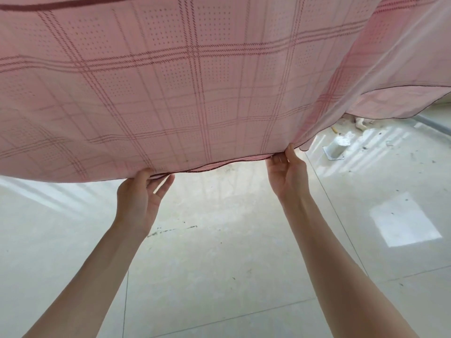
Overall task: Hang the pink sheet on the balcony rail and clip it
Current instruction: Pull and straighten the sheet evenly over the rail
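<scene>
Both bare forearms reach forward and up from the bottom of the view, palms turned toward each other, each hand at the lower hem of the pink sheet.

The left hand is at the hem left of centre. Its thumb lies on the near face of the cloth and its fingers curl behind the edge, pinching the hem between them.

Between the 2 hands the dark-stitched hem sags slightly.

The right hand sits higher and further right, its wrist bent back. Its fingers are narrow, closed on the hem where the cloth gathers into a fold.

The sheet fills the upper half of the view, hanging above the pale tiled floor. At far right a small white cylinder stands on the floor.
</scene>
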